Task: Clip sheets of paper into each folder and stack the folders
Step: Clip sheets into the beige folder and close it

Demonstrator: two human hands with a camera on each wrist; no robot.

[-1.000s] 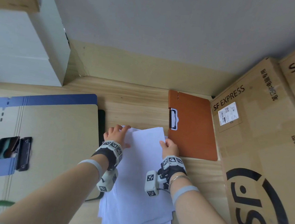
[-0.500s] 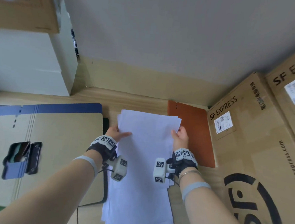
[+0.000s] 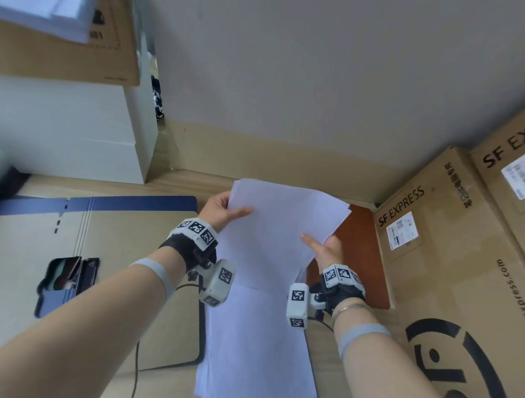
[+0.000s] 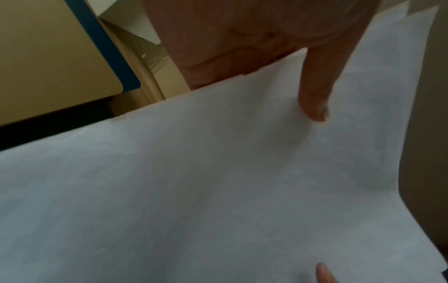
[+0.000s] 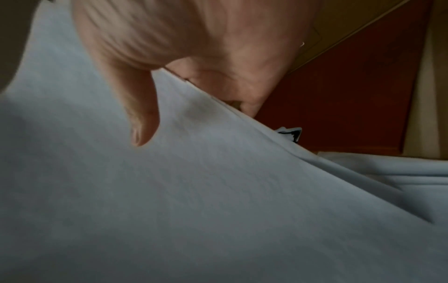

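A small bundle of white sheets (image 3: pixel 280 229) is lifted off the table, tilted up between both hands. My left hand (image 3: pixel 222 209) pinches its left edge, thumb (image 4: pixel 315 99) on top. My right hand (image 3: pixel 325 248) pinches the right edge, thumb (image 5: pixel 138 114) on the face of the sheets (image 5: pixel 169 191). Below them lies a loose pile of white paper (image 3: pixel 257 357) on the wooden table. An orange clip folder (image 3: pixel 364 255) lies behind the lifted sheets at the right, its clip (image 5: pixel 290 134) peeking out under the paper. A tan folder with a blue spine (image 3: pixel 60 244) lies at the left.
Large SF Express cardboard boxes (image 3: pixel 457 279) crowd the right side. A white cabinet (image 3: pixel 61 130) stands at the back left, with a box and paper on top. A phone in a blue case (image 3: pixel 63 280) rests on the tan folder. A cable (image 3: pixel 137 365) runs along the table's front.
Both hands have lifted a bundle of sheets off the pile and raised it, tilting it upward in front of the orange folder, whose clip is now covered in the head view.
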